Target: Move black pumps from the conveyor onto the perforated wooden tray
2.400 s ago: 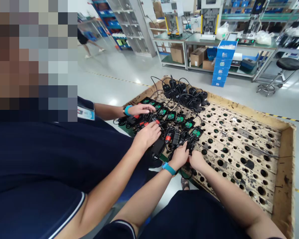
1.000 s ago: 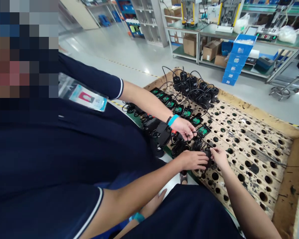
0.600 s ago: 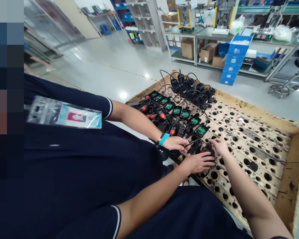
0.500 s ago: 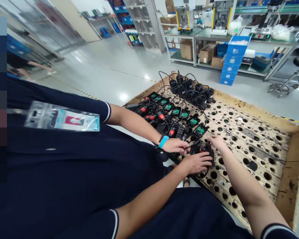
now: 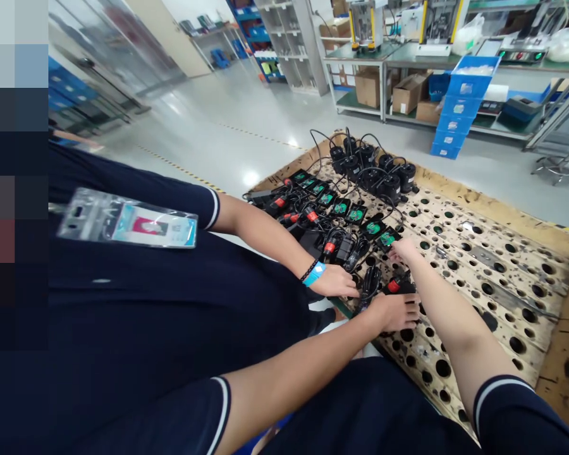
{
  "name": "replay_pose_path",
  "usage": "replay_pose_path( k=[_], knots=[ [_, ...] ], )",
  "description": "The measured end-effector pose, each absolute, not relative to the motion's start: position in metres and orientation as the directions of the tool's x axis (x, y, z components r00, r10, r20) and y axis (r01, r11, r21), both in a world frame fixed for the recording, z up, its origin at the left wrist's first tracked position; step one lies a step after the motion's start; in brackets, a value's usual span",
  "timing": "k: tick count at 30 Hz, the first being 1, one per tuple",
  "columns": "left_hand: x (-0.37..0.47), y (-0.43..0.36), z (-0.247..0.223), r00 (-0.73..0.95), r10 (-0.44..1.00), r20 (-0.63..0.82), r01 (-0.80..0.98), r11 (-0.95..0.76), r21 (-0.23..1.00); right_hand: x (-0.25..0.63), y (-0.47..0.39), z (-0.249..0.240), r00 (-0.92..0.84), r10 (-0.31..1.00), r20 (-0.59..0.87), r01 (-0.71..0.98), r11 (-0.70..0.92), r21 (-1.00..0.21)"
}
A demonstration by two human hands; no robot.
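Note:
My right hand [image 5: 404, 250] reaches in from the lower right, its fingers pinched at the corner of the nearest green-faced black part [image 5: 387, 237]. My left hand is not in view. A co-worker's two hands are close by. One, with a blue wristband [image 5: 313, 273], is beside a coiled black cable [image 5: 372, 281]. The other lies over a black block beside a red connector [image 5: 394, 285]. More green-faced parts [image 5: 357, 213], cables and red connectors lie in rows to the left.
Round black units [image 5: 386, 183] with looping cables stand at the far corner of the wooden-rimmed board full of holes [image 5: 464, 253]. The co-worker's torso [image 5: 171, 278] fills the left side. Stacked blue bins [image 5: 459, 107] and workbenches stand beyond.
My right hand has moved from beside the black block and cable up to the green-faced part. The co-worker's banded hand has let go of the cable. The view has shifted slightly.

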State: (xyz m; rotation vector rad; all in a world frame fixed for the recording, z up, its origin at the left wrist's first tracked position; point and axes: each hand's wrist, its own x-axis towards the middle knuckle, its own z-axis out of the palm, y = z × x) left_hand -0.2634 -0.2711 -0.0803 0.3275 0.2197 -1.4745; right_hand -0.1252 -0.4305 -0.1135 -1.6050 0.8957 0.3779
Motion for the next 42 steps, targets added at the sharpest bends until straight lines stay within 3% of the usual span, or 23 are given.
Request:
replay_pose_path(
  k=[3, 8, 15, 21, 27, 32, 38, 42],
  knots=[
    [-0.264, -0.267, -0.077, 0.036, -0.930, -0.367, 0.998, 0.049, -0.027, -0.119, -0.435, -0.115, 0.664, -0.356, -0.657, -0.710, -0.025, -0.704],
    [-0.267, -0.208, -0.058, -0.234, -0.910, -0.342, 0.963, -0.169, -0.209, -0.109, -0.438, -0.114, 0.705, -0.381, -0.598, -0.679, -0.122, -0.724],
    [-0.259, -0.128, -0.063, -0.070, -0.853, -0.517, 0.975, 0.052, -0.217, -0.093, -0.431, -0.113, 0.708, -0.369, -0.602, -0.679, -0.124, -0.724],
    [-0.235, -0.116, -0.064, -0.167, -0.761, -0.627, 0.870, 0.185, -0.457, -0.093, -0.430, -0.110, 0.721, -0.371, -0.585, -0.651, -0.075, -0.755],
    [-0.238, -0.117, -0.048, -0.152, -0.638, -0.755, 0.880, 0.260, -0.397, -0.141, -0.446, -0.085, 0.803, -0.463, -0.375, -0.536, -0.288, -0.793],
    [-0.277, -0.102, -0.006, -0.049, -0.616, -0.786, 0.774, 0.474, -0.419, -0.238, -0.467, -0.067, 0.832, -0.498, -0.244, -0.471, -0.402, -0.786],
    [-0.291, -0.112, 0.063, 0.065, -0.586, -0.808, 0.760, 0.554, -0.340, -0.352, -0.463, -0.085, 0.782, -0.544, -0.305, -0.483, -0.219, -0.848],
    [-0.287, -0.134, 0.091, -0.019, -0.602, -0.798, 0.729, 0.538, -0.423, -0.380, -0.436, -0.103, 0.782, -0.502, -0.369, -0.494, -0.138, -0.859]
  ],
)
